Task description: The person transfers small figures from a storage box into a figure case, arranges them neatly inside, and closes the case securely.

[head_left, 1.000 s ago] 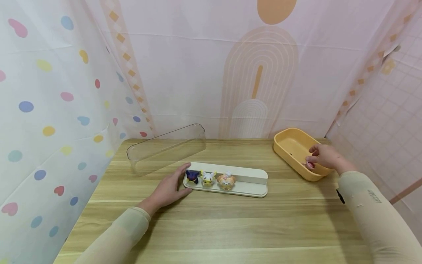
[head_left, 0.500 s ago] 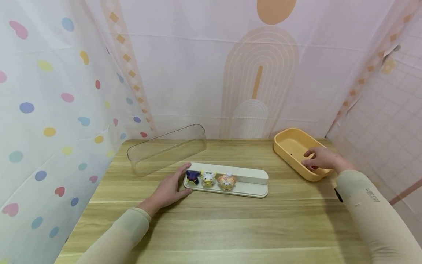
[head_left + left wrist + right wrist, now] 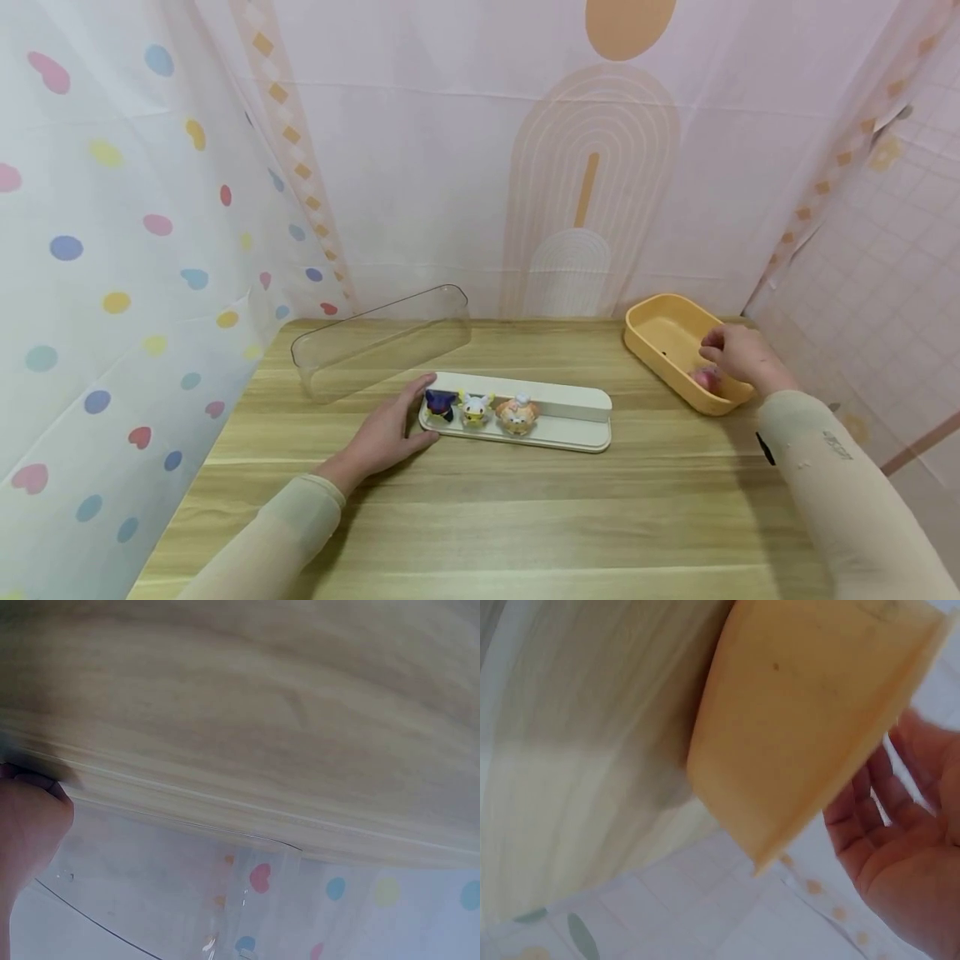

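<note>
My left hand [image 3: 382,429] holds the left end of a cream display base [image 3: 566,427], thumb at the front edge and fingers at the back corner. On the base stand three small toy figures in a row: a dark purple one [image 3: 440,405], a white and yellow one [image 3: 475,409] and an orange and cream one [image 3: 517,414]. My right hand [image 3: 742,354] is over a yellow bin [image 3: 656,354], fingers loosely bent. Below its fingertips a pink figure [image 3: 706,379] shows inside the bin. In the right wrist view, the bin's wall [image 3: 802,712] hides part of the fingers.
A clear plastic cover [image 3: 382,346] lies behind and left of the base, near the back edge of the wooden table [image 3: 525,517]. Patterned curtains [image 3: 450,167] hang behind the table and along both sides.
My right hand dipped lower in the bin, then rose slightly, and the pink figure shows again beneath it. The left hand and the base have stayed in place.
</note>
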Action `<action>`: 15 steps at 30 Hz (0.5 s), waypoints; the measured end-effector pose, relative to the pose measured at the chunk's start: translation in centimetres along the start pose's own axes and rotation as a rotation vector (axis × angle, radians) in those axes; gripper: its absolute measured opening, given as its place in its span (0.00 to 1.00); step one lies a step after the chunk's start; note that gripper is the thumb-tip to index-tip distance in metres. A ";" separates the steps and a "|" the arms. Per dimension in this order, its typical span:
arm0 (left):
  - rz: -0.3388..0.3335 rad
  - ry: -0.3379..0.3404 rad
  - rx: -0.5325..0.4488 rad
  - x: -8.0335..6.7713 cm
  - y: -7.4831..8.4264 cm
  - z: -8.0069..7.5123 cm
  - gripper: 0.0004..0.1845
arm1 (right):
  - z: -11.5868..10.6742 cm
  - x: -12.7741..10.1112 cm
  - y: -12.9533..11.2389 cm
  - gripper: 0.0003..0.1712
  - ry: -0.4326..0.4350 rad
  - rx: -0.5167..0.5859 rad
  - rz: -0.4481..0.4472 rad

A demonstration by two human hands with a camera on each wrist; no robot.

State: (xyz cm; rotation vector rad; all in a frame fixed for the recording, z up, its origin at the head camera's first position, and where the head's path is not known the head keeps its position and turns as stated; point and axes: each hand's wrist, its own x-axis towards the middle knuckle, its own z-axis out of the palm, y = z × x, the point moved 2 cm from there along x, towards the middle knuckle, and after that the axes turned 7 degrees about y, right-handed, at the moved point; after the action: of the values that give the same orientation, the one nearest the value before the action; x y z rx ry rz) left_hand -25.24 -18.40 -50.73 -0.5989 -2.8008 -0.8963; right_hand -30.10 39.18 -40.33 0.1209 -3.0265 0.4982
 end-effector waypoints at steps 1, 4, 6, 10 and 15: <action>-0.002 -0.001 -0.002 0.0 0.0 0.0 0.52 | 0.0 -0.1 0.0 0.13 -0.013 -0.012 -0.016; 0.000 -0.003 0.001 0.0 0.0 0.0 0.52 | 0.2 -0.7 -0.1 0.15 -0.051 -0.057 -0.057; 0.003 -0.002 0.002 0.0 0.0 0.0 0.52 | 0.5 -1.1 -0.1 0.17 -0.072 -0.061 -0.072; 0.005 0.001 0.003 0.0 0.0 -0.1 0.52 | 1.4 -1.7 0.0 0.16 -0.044 -0.093 -0.145; -0.002 -0.002 -0.001 0.0 -0.1 -0.2 0.52 | 2.3 -1.6 0.0 0.09 0.014 -0.162 -0.175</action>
State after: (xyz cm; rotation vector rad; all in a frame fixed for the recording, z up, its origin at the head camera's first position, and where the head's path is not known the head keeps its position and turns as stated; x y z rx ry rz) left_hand -25.29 -18.59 -50.59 -0.5974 -2.8036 -0.8976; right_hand -28.61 38.57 -42.64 0.3672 -2.9901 0.2383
